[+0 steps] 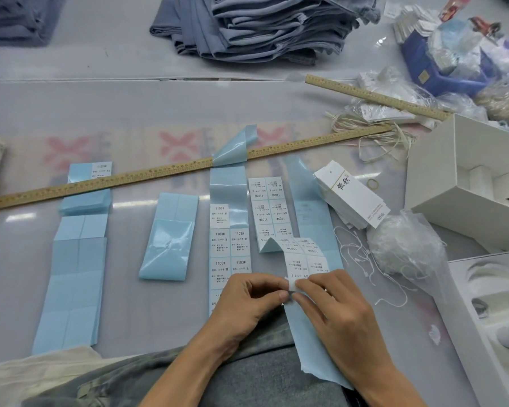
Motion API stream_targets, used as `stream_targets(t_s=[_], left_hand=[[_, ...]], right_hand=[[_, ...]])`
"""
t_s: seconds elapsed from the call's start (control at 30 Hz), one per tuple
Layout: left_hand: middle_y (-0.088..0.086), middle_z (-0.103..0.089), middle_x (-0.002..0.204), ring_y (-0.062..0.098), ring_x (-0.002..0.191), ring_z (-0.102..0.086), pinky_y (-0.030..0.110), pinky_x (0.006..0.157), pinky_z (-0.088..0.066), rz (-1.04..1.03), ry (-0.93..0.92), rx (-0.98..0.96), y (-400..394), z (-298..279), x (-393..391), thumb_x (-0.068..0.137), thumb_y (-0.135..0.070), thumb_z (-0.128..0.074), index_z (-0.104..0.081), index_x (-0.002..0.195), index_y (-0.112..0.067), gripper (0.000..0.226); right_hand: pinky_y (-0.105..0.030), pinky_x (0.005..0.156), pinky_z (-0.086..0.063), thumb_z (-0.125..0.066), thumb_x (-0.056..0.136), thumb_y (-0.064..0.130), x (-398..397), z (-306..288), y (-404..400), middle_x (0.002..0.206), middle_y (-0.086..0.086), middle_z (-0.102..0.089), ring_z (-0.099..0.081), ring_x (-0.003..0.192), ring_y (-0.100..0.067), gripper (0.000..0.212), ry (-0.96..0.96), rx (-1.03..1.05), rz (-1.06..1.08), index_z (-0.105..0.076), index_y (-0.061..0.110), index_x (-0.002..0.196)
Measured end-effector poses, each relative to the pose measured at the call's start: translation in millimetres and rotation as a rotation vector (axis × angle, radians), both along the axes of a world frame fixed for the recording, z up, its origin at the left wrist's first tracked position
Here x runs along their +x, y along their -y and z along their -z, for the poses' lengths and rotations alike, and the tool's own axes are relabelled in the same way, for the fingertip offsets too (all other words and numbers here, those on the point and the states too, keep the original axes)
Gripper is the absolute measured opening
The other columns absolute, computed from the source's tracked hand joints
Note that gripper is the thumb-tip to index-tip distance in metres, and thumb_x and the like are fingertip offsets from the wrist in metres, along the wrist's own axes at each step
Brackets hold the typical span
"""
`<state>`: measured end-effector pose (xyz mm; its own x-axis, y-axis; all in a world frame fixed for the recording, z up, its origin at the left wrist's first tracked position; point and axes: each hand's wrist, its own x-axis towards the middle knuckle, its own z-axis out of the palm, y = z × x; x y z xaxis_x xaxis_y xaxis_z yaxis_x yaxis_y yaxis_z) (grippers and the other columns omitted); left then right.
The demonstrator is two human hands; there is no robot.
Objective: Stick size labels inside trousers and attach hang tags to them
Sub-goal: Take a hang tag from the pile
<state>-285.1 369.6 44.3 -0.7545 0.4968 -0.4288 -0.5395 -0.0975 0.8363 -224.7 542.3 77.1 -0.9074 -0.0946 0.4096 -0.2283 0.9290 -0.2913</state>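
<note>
A strip of white size labels on blue backing [301,254] arches up from the table to my hands. My left hand [247,301] and my right hand [332,306] meet at its near end and both pinch a white label [292,284] where it lifts off the backing. The blue backing [312,348] hangs down over grey trousers [265,374] lying at the table's near edge. Another label strip marked M [228,248] lies just left. A stack of white hang tags [353,198] sits to the right.
Empty blue backing strips [74,277] lie at left and middle. A long wooden ruler [171,171] crosses the table. A bag of white tag strings [406,245], white boxes [467,183] and a second ruler [376,96] are at right. Folded trousers [265,24] are stacked at the back.
</note>
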Motion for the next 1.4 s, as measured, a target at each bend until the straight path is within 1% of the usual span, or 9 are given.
stream_targets(t_s=[0.13,0.57,0.7,0.83,0.9,0.97,1.1,1.27,1.4], left_hand=[[0.01,-0.079,0.102,0.027,0.104,-0.074,0.039,0.099,-0.056,-0.005,-0.006,-0.012,-0.3,1.4,-0.7,0.088,-0.003,-0.076,-0.082,0.098,-0.012,0.015],[0.007,-0.079,0.097,0.02,0.096,-0.075,0.025,0.085,-0.056,-0.01,-0.029,-0.016,1.0,-2.0,-0.7,0.087,-0.002,-0.076,-0.083,0.093,-0.017,0.018],[0.008,-0.079,0.092,0.016,0.089,-0.075,0.024,0.08,-0.057,-0.048,-0.013,-0.029,0.4,-2.7,-1.8,0.083,0.001,-0.079,-0.083,0.089,-0.014,0.017],[0.015,-0.078,0.093,0.022,0.085,-0.072,0.033,0.079,-0.06,-0.077,0.012,-0.021,0.4,-3.0,-2.9,0.082,0.004,-0.078,-0.081,0.089,-0.006,0.013],[0.017,-0.078,0.091,0.021,0.082,-0.073,0.03,0.074,-0.058,-0.093,0.05,0.001,1.8,-3.1,-3.4,0.082,0.004,-0.077,-0.081,0.088,-0.007,0.013],[0.02,-0.077,0.093,0.023,0.082,-0.073,0.029,0.073,-0.058,-0.112,0.099,0.016,2.3,-1.5,-3.2,0.081,0.003,-0.078,-0.081,0.088,-0.006,0.012],[0.017,-0.077,0.095,0.022,0.082,-0.074,0.026,0.071,-0.058,-0.164,0.192,0.031,1.2,1.6,-5.3,0.08,0.0,-0.079,-0.08,0.088,-0.008,0.012],[0.017,-0.077,0.105,0.021,0.081,-0.075,0.027,0.07,-0.06,-0.313,0.298,0.159,-5.5,-15.3,-34.6,0.08,-0.005,-0.079,-0.069,0.116,-0.009,0.038],[0.015,-0.077,0.107,0.025,0.091,-0.074,0.033,0.077,-0.061,-0.42,0.206,0.181,-14.9,-37.1,-74.9,0.09,-0.002,-0.071,-0.059,0.126,-0.015,0.041]], right_hand=[[-0.033,0.074,-0.05,-0.07,0.093,0.011,-1.6,-1.3,1.3,0.09,-0.003,-0.065,-0.058,0.081,-0.024,0.007,0.017,-0.002,-0.014,-0.075,0.006,0.093],[-0.027,0.075,-0.048,-0.068,0.092,0.012,-2.4,-12.2,1.0,0.087,0.005,-0.065,-0.06,0.08,-0.017,0.005,0.16,-0.094,0.038,-0.071,0.013,0.088],[-0.016,0.071,-0.048,-0.079,0.085,0.005,-7.7,-17.8,-2.4,0.082,0.017,-0.064,-0.062,0.076,-0.008,0.019,0.28,-0.347,0.151,-0.069,0.021,0.086],[-0.014,0.066,-0.051,-0.076,0.087,0.005,-25.9,-31.7,-19.8,0.077,0.009,-0.072,-0.065,0.068,-0.008,0.024,0.466,-0.792,0.288,-0.074,0.026,0.078],[-0.015,0.063,-0.051,-0.073,0.088,0.002,-37.2,-45.5,-36.4,0.072,0.005,-0.071,-0.061,0.065,-0.008,0.025,0.5,-1.015,0.339,-0.077,0.025,0.079],[-0.017,0.06,-0.051,-0.071,0.084,0.007,-45.5,-62.3,-54.7,0.069,0.002,-0.067,-0.059,0.064,-0.01,0.019,0.472,-1.229,0.369,-0.077,0.023,0.076],[-0.019,0.059,-0.05,-0.065,0.085,0.017,-43.5,-92.6,-86.7,0.075,0.002,-0.064,-0.057,0.066,-0.011,0.008,0.244,-1.675,0.365,-0.07,0.021,0.08],[-0.019,0.056,-0.049,-0.059,0.091,0.015,-2.4,-99.6,-94.0,0.074,0.003,-0.061,-0.054,0.067,-0.012,0.014,0.146,-1.769,0.455,-0.065,0.021,0.08],[-0.02,0.052,-0.051,-0.06,0.084,0.016,48.9,-90.7,-90.2,0.073,0.0,-0.061,-0.056,0.063,-0.011,0.012,0.174,-1.814,0.588,-0.066,0.023,0.077]])
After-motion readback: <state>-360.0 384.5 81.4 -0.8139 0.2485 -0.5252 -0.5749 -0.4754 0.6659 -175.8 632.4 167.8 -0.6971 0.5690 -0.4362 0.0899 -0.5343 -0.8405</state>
